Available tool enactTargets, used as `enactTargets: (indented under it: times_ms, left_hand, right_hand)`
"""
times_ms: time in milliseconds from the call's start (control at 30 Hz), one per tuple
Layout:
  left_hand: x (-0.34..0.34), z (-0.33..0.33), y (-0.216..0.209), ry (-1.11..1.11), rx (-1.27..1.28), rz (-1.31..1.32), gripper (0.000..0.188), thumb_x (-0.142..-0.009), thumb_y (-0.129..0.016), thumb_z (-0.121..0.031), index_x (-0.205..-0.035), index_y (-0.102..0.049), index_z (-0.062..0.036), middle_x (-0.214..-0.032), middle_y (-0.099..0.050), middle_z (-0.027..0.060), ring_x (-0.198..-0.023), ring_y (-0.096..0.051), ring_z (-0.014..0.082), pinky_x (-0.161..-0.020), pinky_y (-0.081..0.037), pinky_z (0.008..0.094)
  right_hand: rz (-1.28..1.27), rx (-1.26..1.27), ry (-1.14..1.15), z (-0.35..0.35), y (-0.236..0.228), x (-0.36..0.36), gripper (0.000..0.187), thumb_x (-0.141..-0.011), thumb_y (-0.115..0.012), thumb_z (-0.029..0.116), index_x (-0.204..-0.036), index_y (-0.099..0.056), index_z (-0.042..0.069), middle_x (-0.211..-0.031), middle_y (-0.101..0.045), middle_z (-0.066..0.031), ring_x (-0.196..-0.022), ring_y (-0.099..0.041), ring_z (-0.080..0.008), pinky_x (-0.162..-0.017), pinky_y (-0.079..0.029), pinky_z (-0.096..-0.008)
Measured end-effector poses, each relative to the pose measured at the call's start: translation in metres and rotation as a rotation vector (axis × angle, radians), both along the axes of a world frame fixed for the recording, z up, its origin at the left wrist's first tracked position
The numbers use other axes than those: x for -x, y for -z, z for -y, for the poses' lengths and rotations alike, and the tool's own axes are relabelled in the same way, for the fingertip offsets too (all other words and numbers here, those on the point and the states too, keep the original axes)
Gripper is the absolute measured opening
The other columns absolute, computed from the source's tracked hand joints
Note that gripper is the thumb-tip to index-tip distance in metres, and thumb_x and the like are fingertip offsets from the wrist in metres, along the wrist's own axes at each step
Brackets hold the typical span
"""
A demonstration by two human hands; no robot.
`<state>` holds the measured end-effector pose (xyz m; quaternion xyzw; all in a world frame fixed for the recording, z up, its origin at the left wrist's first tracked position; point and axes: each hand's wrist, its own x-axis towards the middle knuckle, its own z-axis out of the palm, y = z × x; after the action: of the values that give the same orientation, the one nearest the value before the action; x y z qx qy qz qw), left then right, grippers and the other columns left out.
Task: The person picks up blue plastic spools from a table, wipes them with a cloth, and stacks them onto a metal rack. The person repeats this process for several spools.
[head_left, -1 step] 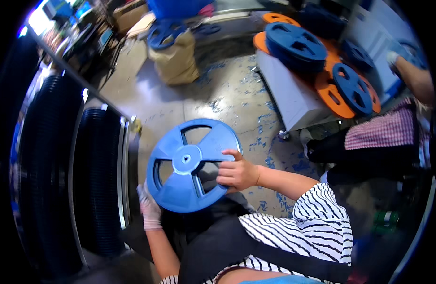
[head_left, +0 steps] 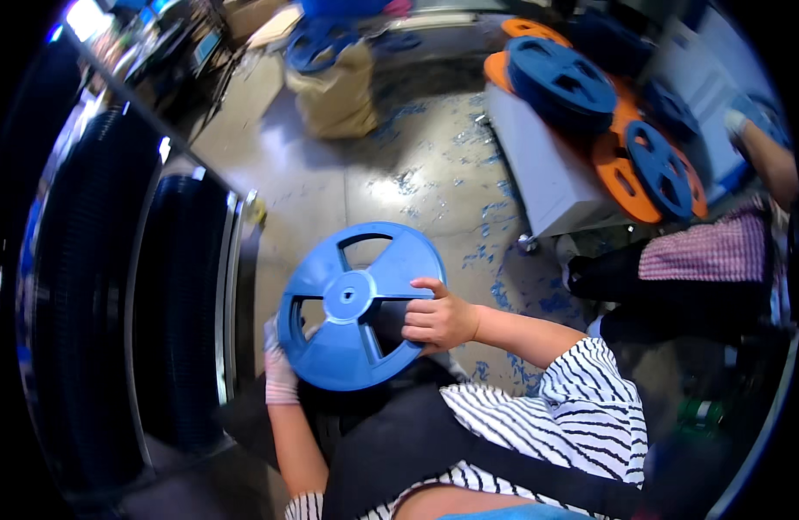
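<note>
A blue plastic reel [head_left: 323,354], with a round hub and three wide cut-outs, is tilted up in front of my body. My bare right hand [head_left: 441,315] is closed round its right rim, fingers hooked over the edge beside a cut-out. At the lower left rim, my left hand [head_left: 280,368], in a light glove, supports the reel from behind. Most of the left fingers are hidden by the reel, though a bit of them shows through the left cut-out.
Racks of dark reels [head_left: 178,303] stand close on my left. Blue reels [head_left: 560,78] and orange reels [head_left: 620,186] lie on a wheeled white cart [head_left: 538,160] ahead right. Another person's hand [head_left: 739,126] reaches toward a blue reel. A tan sack [head_left: 334,100] stands on the floor, among blue scraps.
The view has shifted slightly. The reel sits a little farther right in it, and my left hand has slid up and inward behind the rim. My right hand keeps its grip.
</note>
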<state>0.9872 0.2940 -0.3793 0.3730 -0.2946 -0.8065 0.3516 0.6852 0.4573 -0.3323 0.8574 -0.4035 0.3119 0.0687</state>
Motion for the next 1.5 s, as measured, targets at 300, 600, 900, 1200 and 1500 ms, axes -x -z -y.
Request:
enactTargets:
  times_ms: [300,600,900,1200,1500]
  left_hand:
    - [-0.033,-0.048,0.037,-0.21,0.118,0.298,0.056,-0.084,-0.069,-0.012,-0.133,-0.042,-0.0076,-0.099,-0.058,0.0075,-0.075,-0.06,0.0128,-0.065,-0.052,0.0259]
    - [-0.023,-0.058,0.014,-0.209,0.261,0.331,0.057,-0.084,-0.067,-0.014,-0.134,-0.041,-0.0048,-0.104,-0.056,0.0068,-0.089,-0.059,0.0133,-0.08,-0.049,0.0251]
    - [-0.019,-0.08,0.031,-0.251,0.718,1.23,0.065,-0.091,-0.056,-0.035,-0.143,-0.03,-0.0046,-0.141,-0.038,0.0211,-0.129,-0.038,0.0345,-0.107,-0.028,0.0433]
    - [0.015,-0.095,0.0,-0.202,1.164,1.303,0.059,-0.091,-0.054,-0.036,-0.138,-0.038,-0.0028,-0.135,-0.045,0.0202,-0.126,-0.04,0.0378,-0.105,-0.03,0.0465]
    - [0.047,-0.093,-0.031,-0.14,1.014,1.169,0.1,-0.07,-0.075,-0.047,-0.144,-0.024,-0.0026,-0.127,-0.045,0.0292,-0.113,-0.047,0.0433,-0.098,-0.037,0.0467]
  right_hand:
    - [0.553,-0.499,0.452,-0.054,0.073,-0.001,0.08,-0.08,-0.043,0.073,-0.136,-0.045,0.016,-0.146,-0.031,-0.0125,-0.141,-0.016,-0.0313,-0.111,0.0,-0.0568]
    - [2.423,-1.341,0.376,-0.017,0.098,-0.036,0.069,-0.088,-0.037,0.068,-0.104,-0.056,0.004,-0.083,-0.061,-0.0134,-0.071,-0.061,-0.0235,-0.065,-0.052,-0.0368]
    - [2.362,-1.181,0.555,-0.01,0.053,-0.023,0.057,-0.082,-0.049,0.069,-0.091,-0.055,0.012,-0.059,-0.054,-0.0057,-0.045,-0.054,-0.0173,-0.049,-0.05,-0.0355]
    - [2.123,-0.883,0.343,0.031,0.002,-0.037,0.059,-0.083,-0.051,0.066,-0.088,-0.053,0.007,-0.061,-0.055,-0.0061,-0.049,-0.055,-0.0151,-0.048,-0.05,-0.0284]
    - [2.045,-1.103,0.325,0.046,-0.013,-0.061,0.06,-0.082,-0.051,0.067,-0.086,-0.057,0.007,-0.064,-0.057,-0.0078,-0.052,-0.057,-0.0155,-0.049,-0.05,-0.0281]
